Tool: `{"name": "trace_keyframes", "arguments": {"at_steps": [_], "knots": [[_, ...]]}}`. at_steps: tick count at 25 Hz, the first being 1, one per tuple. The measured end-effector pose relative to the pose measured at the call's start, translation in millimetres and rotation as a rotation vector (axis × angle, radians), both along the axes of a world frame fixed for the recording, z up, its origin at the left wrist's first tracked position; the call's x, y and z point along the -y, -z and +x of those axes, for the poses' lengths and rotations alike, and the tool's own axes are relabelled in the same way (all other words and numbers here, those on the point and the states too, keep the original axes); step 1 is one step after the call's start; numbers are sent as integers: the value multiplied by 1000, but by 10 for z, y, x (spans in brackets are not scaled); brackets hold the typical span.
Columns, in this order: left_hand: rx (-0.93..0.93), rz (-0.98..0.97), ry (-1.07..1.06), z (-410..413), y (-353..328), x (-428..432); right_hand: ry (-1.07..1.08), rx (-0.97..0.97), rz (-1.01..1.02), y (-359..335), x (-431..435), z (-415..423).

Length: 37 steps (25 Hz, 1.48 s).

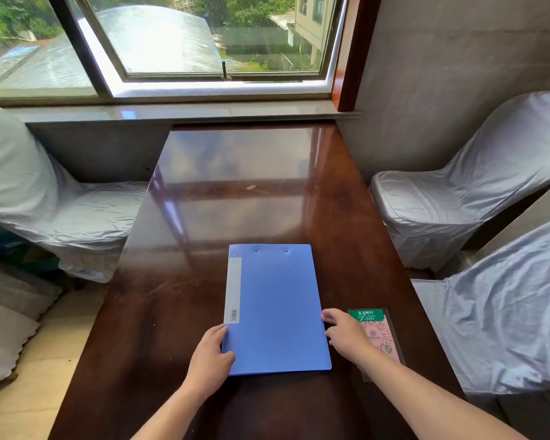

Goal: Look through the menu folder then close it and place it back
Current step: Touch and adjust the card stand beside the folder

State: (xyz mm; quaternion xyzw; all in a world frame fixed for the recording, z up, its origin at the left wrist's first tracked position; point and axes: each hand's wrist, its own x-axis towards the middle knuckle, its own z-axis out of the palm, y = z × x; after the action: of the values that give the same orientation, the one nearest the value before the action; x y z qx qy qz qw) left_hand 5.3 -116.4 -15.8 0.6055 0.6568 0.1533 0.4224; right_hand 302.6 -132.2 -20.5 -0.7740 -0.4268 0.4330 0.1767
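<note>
Your left hand [211, 352] rests at the near-left corner of the menu folder [277, 309], fingers loose along the spine edge and the thumb lying on the cover — touching, not clamped. That blue folder lies shut and flat on the dark wooden table [235, 192], near your edge, with a pale label strip [233, 290] running down its spine side. It looks like thin plastic: light, somewhat bendy, and probably slick against the glossy tabletop, so expect it to slide rather than lift if you push. Your right hand [346, 333] sits at the folder's right edge, fingertips spread and touching that free edge, nothing gripped — likely the side to pry up, while the left pins the spine. Just beyond, partly under your right wrist, lies a green-and-pink QR card [380, 328].
</note>
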Motion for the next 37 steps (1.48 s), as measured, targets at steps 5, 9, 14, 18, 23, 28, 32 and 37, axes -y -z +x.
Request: {"name": "trace_keyframes", "arguments": {"at_steps": [5, 9, 14, 18, 23, 28, 32, 37], "knots": [[-11, -10, 22, -1, 16, 135, -7, 20, -12, 20, 96, 68], [-4, -6, -9, -18, -30, 101, 9, 32, -13, 26, 75, 124], [-26, 32, -46, 71, -119, -140, 14, 35, 10, -67, -80, 137], [-42, 37, 22, 160, -98, -137, -29, 21, -4, -81, -71, 106], [-77, 88, 97, 194, -13, -39, -30, 20, -2, -50, 40, 135], [-109, 78, 104, 261, 49, -15, 7, -5, 11, -97, 97, 236], [-157, 88, 98, 325, 75, -22, 184, 73, 102, -192, 177, 581], [-271, 141, 152, 379, 63, -97, 211, 288, 92, -154, 473, 1042]]}}
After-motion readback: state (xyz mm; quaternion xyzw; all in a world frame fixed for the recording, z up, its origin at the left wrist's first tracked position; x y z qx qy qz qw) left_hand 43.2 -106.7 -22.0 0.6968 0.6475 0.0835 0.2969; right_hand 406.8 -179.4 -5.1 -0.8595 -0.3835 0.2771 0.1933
